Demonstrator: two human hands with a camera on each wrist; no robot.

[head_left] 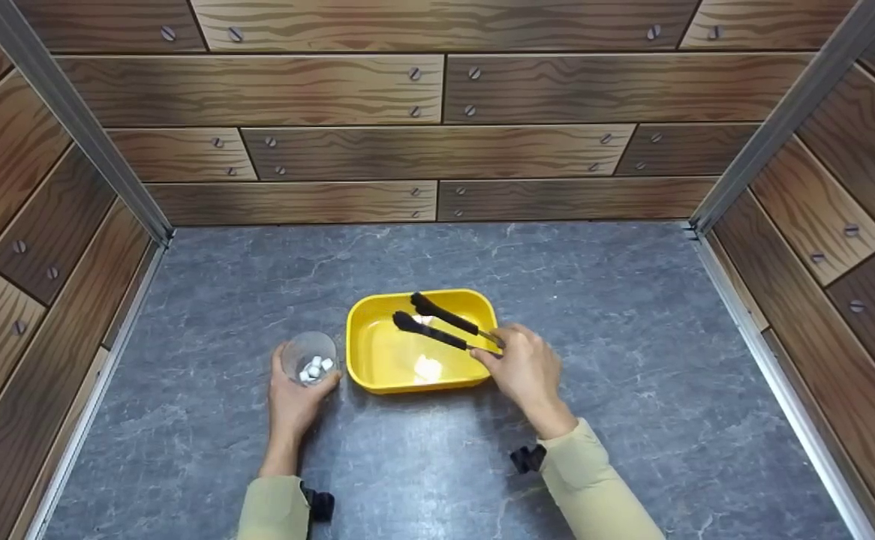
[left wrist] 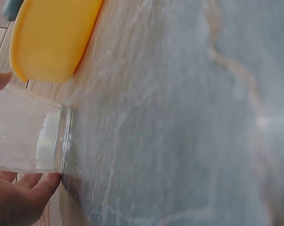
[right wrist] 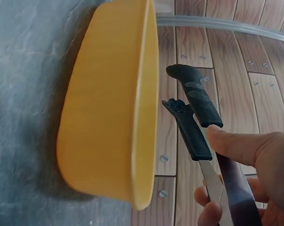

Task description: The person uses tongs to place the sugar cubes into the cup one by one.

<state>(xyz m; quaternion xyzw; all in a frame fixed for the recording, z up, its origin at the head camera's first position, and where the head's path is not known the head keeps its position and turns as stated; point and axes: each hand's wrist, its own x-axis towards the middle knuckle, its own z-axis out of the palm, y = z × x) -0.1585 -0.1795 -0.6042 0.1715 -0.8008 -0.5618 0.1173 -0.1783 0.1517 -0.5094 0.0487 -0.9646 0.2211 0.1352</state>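
My left hand [head_left: 296, 397] grips a clear glass [head_left: 310, 341] standing on the floor left of the basin, its thumb on one side and fingers on the other. Several small white cubes [head_left: 315, 367] lie at the bottom of the glass. With my right hand [head_left: 529, 367] I hold metal tongs [head_left: 437, 335] with black paw-shaped tips, the two arms spread apart. Those tips hang above the yellow basin [head_left: 359, 352], with nothing visible between them. In the right wrist view, the tongs [right wrist: 193, 127] are clear of the basin's rim. Pale patches inside the basin may be glare or white pieces; I cannot tell.
The grey marbled floor [head_left: 220, 300] surrounds the basin and glass. Wood-patterned walls [head_left: 347, 150] rise at the back, left and right, with metal strips [head_left: 775, 390] along the side edges.
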